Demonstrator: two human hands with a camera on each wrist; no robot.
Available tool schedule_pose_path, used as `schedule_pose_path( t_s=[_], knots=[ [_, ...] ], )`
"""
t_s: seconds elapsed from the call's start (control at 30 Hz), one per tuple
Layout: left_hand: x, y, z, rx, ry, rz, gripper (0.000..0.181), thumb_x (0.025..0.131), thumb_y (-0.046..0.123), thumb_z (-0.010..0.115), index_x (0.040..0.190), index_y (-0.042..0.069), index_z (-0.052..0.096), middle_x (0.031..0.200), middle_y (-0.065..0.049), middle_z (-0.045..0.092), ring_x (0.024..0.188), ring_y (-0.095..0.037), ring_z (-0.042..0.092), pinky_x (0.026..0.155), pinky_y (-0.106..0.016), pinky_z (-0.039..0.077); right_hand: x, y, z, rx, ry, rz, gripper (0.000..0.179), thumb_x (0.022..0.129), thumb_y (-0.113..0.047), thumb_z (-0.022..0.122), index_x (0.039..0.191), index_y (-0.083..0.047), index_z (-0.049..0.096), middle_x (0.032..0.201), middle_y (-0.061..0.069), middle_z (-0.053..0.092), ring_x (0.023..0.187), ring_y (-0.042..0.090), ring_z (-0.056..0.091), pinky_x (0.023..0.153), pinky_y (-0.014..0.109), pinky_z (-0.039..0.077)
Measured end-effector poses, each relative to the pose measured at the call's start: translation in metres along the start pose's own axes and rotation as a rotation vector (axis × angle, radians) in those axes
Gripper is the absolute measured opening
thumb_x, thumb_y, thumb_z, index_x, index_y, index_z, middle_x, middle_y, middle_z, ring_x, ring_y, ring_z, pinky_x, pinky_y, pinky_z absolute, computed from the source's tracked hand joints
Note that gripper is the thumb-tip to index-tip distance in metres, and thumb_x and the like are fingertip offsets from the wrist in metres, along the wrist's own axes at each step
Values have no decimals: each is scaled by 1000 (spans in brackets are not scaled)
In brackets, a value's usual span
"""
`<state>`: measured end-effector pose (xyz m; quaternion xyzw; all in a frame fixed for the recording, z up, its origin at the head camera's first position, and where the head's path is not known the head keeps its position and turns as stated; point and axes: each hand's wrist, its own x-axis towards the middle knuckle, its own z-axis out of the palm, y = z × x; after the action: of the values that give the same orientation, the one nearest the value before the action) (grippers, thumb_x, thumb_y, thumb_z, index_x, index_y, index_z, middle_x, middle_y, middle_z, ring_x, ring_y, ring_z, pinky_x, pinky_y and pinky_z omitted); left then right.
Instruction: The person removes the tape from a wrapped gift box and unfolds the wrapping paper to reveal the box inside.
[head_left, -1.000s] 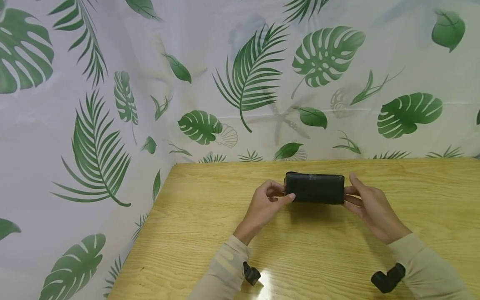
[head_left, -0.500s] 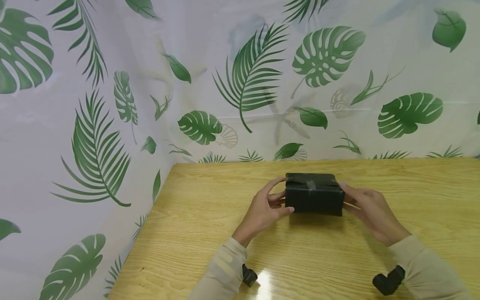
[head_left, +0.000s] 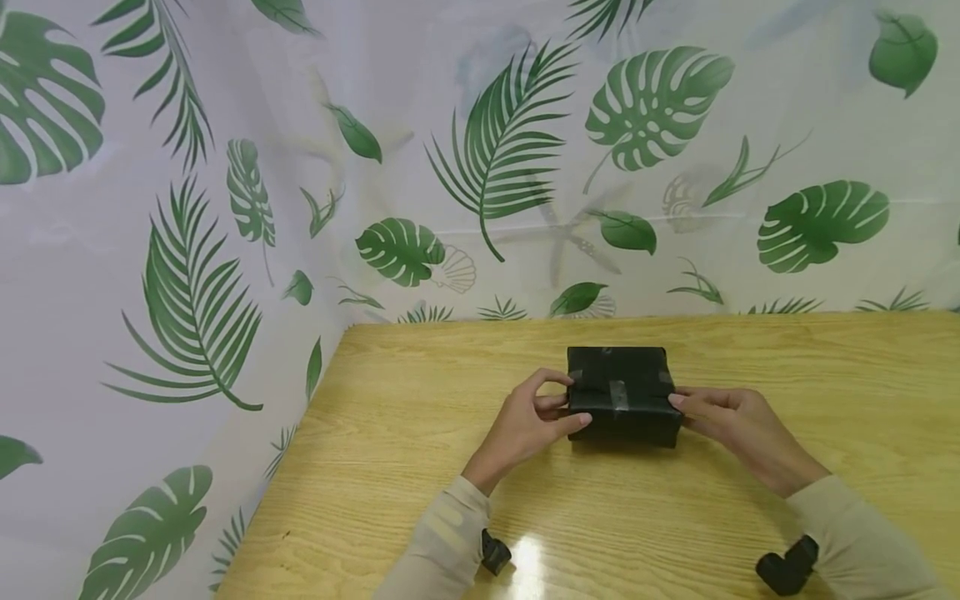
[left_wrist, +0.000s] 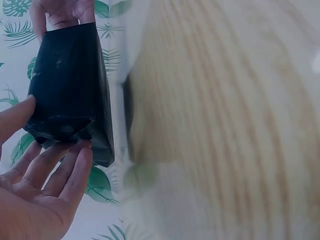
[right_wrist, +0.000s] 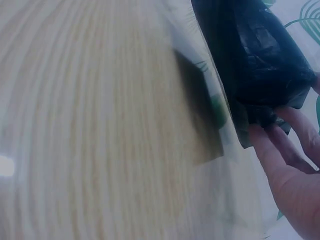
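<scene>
A box wrapped in black (head_left: 618,375), with bits of clear tape on it, is held between my two hands, close over the table. My left hand (head_left: 525,425) grips its left end, thumb at the front lower edge and fingers against the end face. At the opposite end my right hand (head_left: 738,433) pinches the box, thumb on the near corner. The left wrist view shows the fingers of the left hand (left_wrist: 47,187) under the folded end of the wrap. In the right wrist view, the right hand (right_wrist: 295,180) has its fingertips against the creased end of the box (right_wrist: 265,55).
The wood-grain table (head_left: 390,467) spreads beneath the hands, with a bright light reflection near its front. A white cloth with green leaves (head_left: 300,208) hangs behind and to the left. A small black device sits at each wrist, by the beige sleeves (head_left: 450,533).
The box has turned between the hands: first a narrow plain face showed, now a broad taped face is up. It sits a little lower in view. The right thumb has shifted onto its near corner.
</scene>
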<state>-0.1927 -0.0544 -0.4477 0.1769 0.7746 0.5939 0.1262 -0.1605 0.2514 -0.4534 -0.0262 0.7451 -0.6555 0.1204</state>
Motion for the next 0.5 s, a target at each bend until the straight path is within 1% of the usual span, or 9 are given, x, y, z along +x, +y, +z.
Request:
schedule_pose_path(
  t_s=[0.07, 0.13, 0.17, 0.23, 0.3, 0.4, 0.43, 0.5],
  knots=[
    [-1, -2, 1, -13, -12, -23, 45, 89, 18, 81, 128, 22, 60, 128, -11, 68, 115, -20, 67, 92, -34, 56, -1, 2, -1, -25, -12, -13, 43, 105, -30, 59, 120, 8, 68, 154, 28, 37, 110, -10, 56, 94, 21, 52],
    [-2, -4, 3, -23, -28, -41, 44, 89, 15, 81, 126, 20, 60, 126, -10, 69, 112, -21, 69, 91, -34, 57, -2, 4, -1, -48, -21, -22, 43, 105, -30, 59, 116, 10, 69, 155, 29, 35, 111, -8, 57, 94, 22, 53],
    [-2, -5, 4, -29, -37, -46, 44, 88, 13, 81, 126, 19, 59, 125, -10, 70, 111, -21, 69, 90, -33, 57, -3, 5, -2, -62, -22, -18, 43, 105, -31, 59, 116, 9, 69, 156, 28, 35, 113, -6, 57, 94, 22, 53],
    [-2, -6, 5, -17, -52, -53, 45, 88, 11, 81, 125, 18, 58, 124, -9, 71, 109, -20, 70, 88, -32, 58, -4, 6, -2, -95, -20, -6, 44, 104, -33, 60, 118, 7, 70, 156, 25, 37, 122, 4, 56, 94, 22, 52],
    [-3, -7, 6, 15, -56, -56, 45, 88, 11, 81, 125, 18, 58, 125, -9, 70, 107, -19, 71, 86, -31, 58, -5, 6, -3, -118, -24, 7, 45, 103, -35, 62, 120, 6, 69, 157, 23, 37, 133, 19, 51, 94, 22, 50],
    [-4, -8, 7, 77, -59, -55, 45, 88, 13, 82, 124, 20, 57, 126, -9, 70, 107, -18, 71, 85, -30, 58, -6, 7, -3, -136, -35, 16, 45, 102, -35, 63, 122, 6, 69, 158, 22, 36, 144, 41, 35, 94, 22, 48],
    [-4, -7, 8, 93, -60, -54, 44, 88, 13, 82, 124, 20, 57, 126, -9, 69, 107, -18, 71, 85, -30, 58, -7, 8, -3, -135, -40, 12, 45, 103, -34, 63, 123, 6, 68, 158, 23, 35, 145, 45, 31, 94, 22, 48],
    [-5, -6, 8, 118, -63, -54, 42, 88, 14, 82, 122, 19, 56, 127, -11, 69, 108, -18, 70, 86, -30, 58, -8, 9, -4, -130, -43, 11, 45, 103, -33, 62, 124, 7, 68, 158, 23, 34, 145, 47, 28, 93, 21, 48]
  ],
)
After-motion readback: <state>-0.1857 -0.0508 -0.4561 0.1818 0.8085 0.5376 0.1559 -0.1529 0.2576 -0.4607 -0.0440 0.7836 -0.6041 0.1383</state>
